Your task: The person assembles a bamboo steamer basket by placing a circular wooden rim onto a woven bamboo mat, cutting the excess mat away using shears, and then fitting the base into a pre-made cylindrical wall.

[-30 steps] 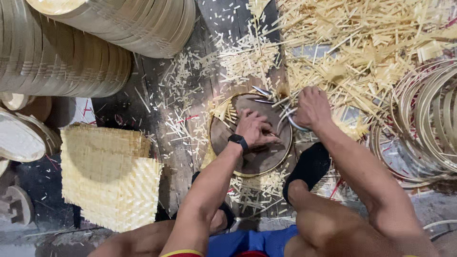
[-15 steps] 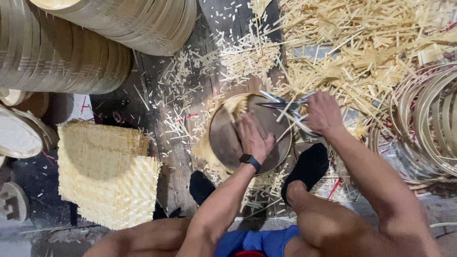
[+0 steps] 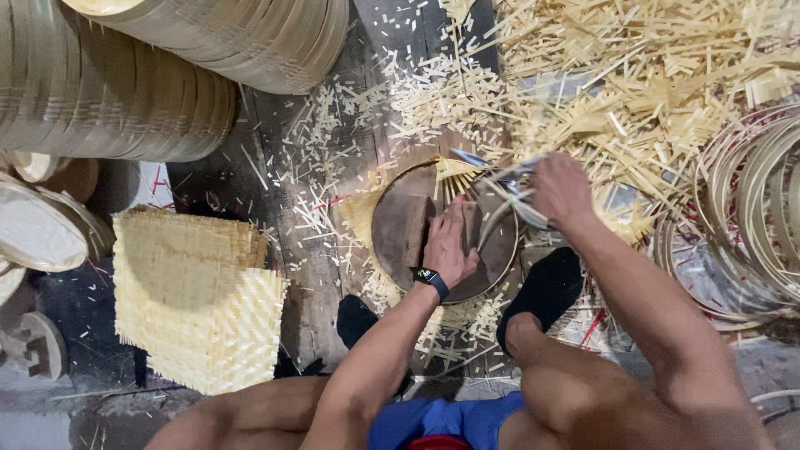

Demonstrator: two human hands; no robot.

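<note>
My left hand [image 3: 450,242], with a dark watch on its wrist, presses flat on a round dark wooden disc [image 3: 402,227] that lies on a woven bamboo mat [image 3: 365,218] on the floor. My right hand [image 3: 560,188] grips large metal shears [image 3: 498,185] at the disc's upper right rim, their blades over the mat's fringe [image 3: 457,171] that sticks out past the disc. My feet in dark socks [image 3: 546,287] rest just below the disc.
Square woven mats [image 3: 196,300] are stacked at the left. Stacked round bamboo frames [image 3: 125,92] fill the upper left. Several bamboo hoops [image 3: 750,208] lie at the right. Cut bamboo strips [image 3: 633,75] litter the floor above.
My left hand slid from the disc's upper part to its middle and flattened. My right hand with the shears moved a little along the upper right rim.
</note>
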